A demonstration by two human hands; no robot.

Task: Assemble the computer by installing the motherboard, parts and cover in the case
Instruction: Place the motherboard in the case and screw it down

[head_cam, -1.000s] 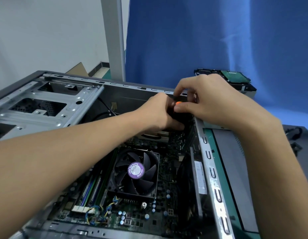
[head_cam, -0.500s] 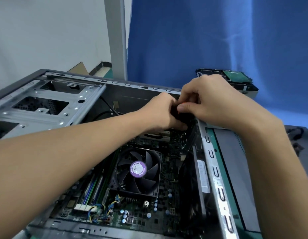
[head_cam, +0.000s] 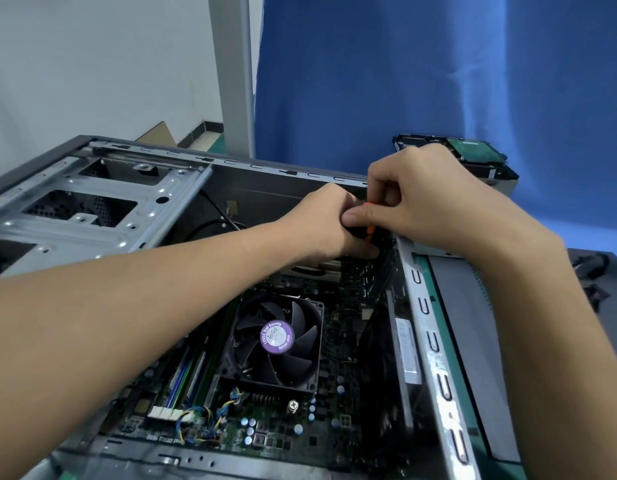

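Here, a person's two hands meet at the upper centre of the frame, over the far right corner of an open computer case [head_cam: 435,344] that lies on its side. The right hand [head_cam: 428,199] pinches a black-and-orange object [head_cam: 369,232] between thumb and curled forefinger. The left hand [head_cam: 328,220] is clenched just beside it, thumb pressed under the object's black part, the other fingers hidden behind the knuckles. Only slivers of the object show between the hands, so what it is and where its lower end lands cannot be made out.

The motherboard [head_cam: 338,344] lies inside the case, at lower centre, partly covered by the left forearm. On it sit a black cooler fan [head_cam: 276,337] with a purple label, memory sticks [head_cam: 189,368] to its left and a white plug with blue and yellow wires [head_cam: 196,415] near the bottom edge. The board's right side is lost in shadow.

At the left, the bare metal drive cage [head_cam: 92,216] is cut off by the frame edge; a black cable [head_cam: 210,223] loops behind it. A hard drive [head_cam: 473,155] peeks out behind the right hand at upper right, against a blue cloth [head_cam: 404,81]. A grey panel [head_cam: 473,341] lies just beside the case at lower right, partly under the right forearm.
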